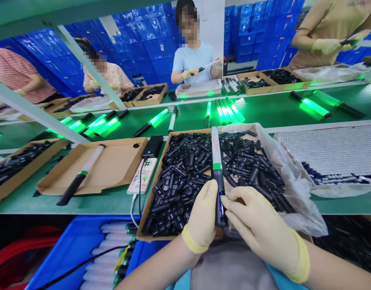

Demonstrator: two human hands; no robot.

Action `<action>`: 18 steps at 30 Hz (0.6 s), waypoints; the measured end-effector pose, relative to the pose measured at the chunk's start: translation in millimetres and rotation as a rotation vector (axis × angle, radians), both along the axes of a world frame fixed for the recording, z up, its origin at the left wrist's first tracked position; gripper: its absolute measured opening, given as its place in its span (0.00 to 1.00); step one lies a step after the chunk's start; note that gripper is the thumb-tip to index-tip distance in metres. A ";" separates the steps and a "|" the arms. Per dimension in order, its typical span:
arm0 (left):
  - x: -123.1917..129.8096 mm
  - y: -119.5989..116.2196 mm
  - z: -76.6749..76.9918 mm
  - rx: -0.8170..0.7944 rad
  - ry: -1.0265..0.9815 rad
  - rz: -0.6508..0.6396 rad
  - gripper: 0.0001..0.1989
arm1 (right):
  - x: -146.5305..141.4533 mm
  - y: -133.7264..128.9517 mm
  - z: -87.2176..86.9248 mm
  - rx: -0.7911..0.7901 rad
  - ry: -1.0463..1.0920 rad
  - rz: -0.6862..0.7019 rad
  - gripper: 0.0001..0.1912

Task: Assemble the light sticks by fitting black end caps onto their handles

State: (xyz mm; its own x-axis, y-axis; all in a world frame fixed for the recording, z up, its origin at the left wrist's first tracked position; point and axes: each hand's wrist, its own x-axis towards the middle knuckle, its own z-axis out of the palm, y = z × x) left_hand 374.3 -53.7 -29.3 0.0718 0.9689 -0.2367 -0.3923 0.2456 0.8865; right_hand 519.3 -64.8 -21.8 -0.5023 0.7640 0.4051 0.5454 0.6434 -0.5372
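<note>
My left hand (203, 213), in a pale yellow glove, is wrapped round the black handle of a light stick (216, 151). The stick stands nearly upright in view, with a frosted white tube on top and a green ring below it. In the handle's open side slot lies a dark blue battery (222, 208). My right hand (258, 225), gloved too, has its thumb and fingertips on this battery at the slot. Right behind both hands, a cardboard tray (153, 181) holds a heap of small black plastic parts (185, 169).
Another light stick (82, 175) lies across a shallow carton (119, 167) at left, beside a phone (142, 176) and a black power bank (153, 146). A tray of batteries (330, 149) is at right. Glowing green sticks (228, 110) lie beyond. Several co-workers sit opposite.
</note>
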 end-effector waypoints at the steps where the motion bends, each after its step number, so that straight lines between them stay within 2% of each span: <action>1: -0.5 0.2 0.4 -0.013 -0.020 0.000 0.19 | 4.4 1.7 0.3 0.018 -0.032 0.015 0.11; 2: -1.2 0.6 0.7 -0.032 -0.037 -0.005 0.19 | 11.0 5.1 -0.7 0.033 -0.042 0.003 0.13; 4: -2.8 1.8 0.8 -0.089 -0.071 -0.002 0.20 | 29.6 16.5 -8.4 0.048 -0.046 -0.127 0.15; 6: -4.1 3.4 0.1 -0.135 -0.100 0.018 0.22 | 50.0 30.3 -24.0 -0.006 -0.161 -0.337 0.13; 8: -4.5 4.9 -1.5 -0.164 -0.131 0.035 0.23 | 65.3 41.8 -44.5 -0.110 -0.344 -0.468 0.09; 10: -4.1 5.6 -3.4 -0.188 -0.169 0.031 0.23 | 72.5 48.6 -63.7 -0.191 -0.461 -0.472 0.06; 12: -3.6 5.2 -4.9 -0.212 -0.200 0.021 0.23 | 74.2 51.4 -75.7 -0.211 -0.457 -0.443 0.07; 15: -3.8 2.3 -5.4 -0.199 -0.209 0.000 0.24 | 75.2 52.0 -72.0 -0.232 -0.423 -0.418 0.09; 18: -3.6 -1.6 -5.9 -0.185 -0.159 -0.021 0.24 | 72.3 47.2 -44.1 -0.261 -0.250 -0.460 0.08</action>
